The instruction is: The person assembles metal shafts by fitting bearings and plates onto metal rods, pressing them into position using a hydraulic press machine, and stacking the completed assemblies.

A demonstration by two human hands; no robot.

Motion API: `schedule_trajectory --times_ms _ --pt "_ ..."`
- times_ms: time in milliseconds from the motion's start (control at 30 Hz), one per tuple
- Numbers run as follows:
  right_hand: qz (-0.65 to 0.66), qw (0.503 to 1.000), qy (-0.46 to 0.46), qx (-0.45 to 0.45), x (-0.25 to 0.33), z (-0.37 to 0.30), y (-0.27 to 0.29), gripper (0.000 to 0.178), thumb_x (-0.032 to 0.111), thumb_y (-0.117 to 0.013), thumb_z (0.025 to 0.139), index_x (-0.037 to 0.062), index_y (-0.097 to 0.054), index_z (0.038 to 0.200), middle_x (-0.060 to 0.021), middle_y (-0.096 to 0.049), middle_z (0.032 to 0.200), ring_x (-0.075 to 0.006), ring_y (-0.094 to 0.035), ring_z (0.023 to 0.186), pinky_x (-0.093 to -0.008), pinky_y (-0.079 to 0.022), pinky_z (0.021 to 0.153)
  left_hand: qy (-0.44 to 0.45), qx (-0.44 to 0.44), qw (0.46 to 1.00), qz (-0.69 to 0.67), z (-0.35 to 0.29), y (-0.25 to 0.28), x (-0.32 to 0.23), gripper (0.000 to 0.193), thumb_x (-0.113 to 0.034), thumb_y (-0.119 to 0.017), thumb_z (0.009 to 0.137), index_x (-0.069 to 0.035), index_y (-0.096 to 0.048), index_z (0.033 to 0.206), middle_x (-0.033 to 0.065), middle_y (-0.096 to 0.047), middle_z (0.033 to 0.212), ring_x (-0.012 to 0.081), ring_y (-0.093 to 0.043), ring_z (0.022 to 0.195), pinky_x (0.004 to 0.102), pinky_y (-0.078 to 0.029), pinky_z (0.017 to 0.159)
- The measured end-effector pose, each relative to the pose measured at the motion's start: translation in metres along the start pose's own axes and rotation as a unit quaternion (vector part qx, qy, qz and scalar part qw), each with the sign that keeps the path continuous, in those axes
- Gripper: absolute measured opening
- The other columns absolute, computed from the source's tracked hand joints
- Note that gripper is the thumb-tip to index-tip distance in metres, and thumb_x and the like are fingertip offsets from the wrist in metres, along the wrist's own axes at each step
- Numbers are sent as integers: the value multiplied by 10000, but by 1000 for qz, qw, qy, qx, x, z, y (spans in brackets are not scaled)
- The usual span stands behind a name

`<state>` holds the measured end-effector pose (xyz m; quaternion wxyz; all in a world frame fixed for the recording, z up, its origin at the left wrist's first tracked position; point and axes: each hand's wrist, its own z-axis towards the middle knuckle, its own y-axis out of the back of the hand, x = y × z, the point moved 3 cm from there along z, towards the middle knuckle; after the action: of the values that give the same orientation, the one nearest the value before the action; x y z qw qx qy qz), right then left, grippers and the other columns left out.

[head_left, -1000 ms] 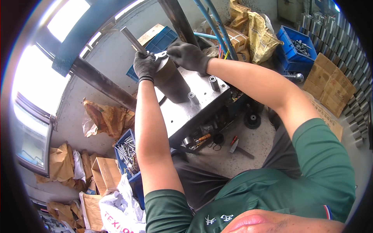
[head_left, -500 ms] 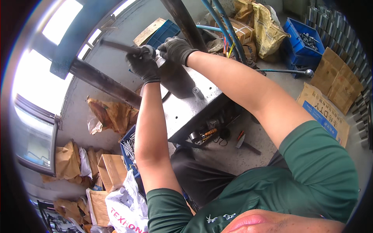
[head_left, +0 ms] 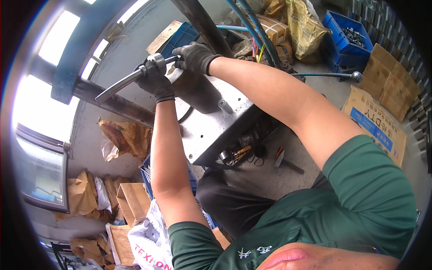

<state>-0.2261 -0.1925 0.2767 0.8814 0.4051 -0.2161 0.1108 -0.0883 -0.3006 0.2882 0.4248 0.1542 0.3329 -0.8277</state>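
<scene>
We are seeing large red Latin letters running across the white bag [head_left: 150, 236] at lower left, partly lost in its folds. On the chest of the green shirt [head_left: 294, 220], two white characters are showing. The flattened carton [head_left: 348, 105] at right is carrying dark characters and Latin letters, tilted steeply, alongside a blue panel [head_left: 371, 128] with paler lettering; we are finding its smaller print too fine to make out.
</scene>
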Motion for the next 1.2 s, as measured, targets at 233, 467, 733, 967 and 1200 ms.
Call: schedule_trajectory --times_ms 233,467,733,967,1200 --pt "-43 995 31 84 0 -3 23 384 378 -658 947 193 -693 1282 -161 -726 1217 -362 -661 1197 -486 -525 1007 84 82 990 76 23 -12 -9 158 48 -671 859 -41 -541 873 68 -652 889 160 -670 768 319 -597 687" --pt "-288 900 284 163 -6 -101 111 287 167 -686 832 126 -728 1113 -101 -692 1052 -289 -675 1017 -439 -545 889 153 63 970 179 40 -27 -31 148 60 -683 858 3 -586 955 108 -664 874 203 -730 752 308 -637 641" --pt "-375 864 216 257 -68 -239 270 169 178 -742 787 93 -702 928 -93 -672 960 -297 -664 960 -444 -531 843 148 25 968 202 52 -38 -25 118 4 -708 846 15 -631 935 120 -702 851 219 -730 718 329 -611 641" --pt "-209 966 132 75 -106 -272 296 178 75 -710 830 63 -686 1006 -147 -667 996 -361 -664 915 -442 -549 788 113 -9 955 273 49 -48 -18 118 -24 -731 815 25 -633 861 102 -680 764 207 -707 678 340 -593 608" --pt "-305 934 169 -74 -125 -137 280 144 194 -674 866 100 -711 969 -141 -723 924 -331 -716 882 -441 -564 811 133 -30 988 76 21 -69 -28 186 159 -627 799 15 -515 840 87 -583 791 189 -656 653 335 -636 524"
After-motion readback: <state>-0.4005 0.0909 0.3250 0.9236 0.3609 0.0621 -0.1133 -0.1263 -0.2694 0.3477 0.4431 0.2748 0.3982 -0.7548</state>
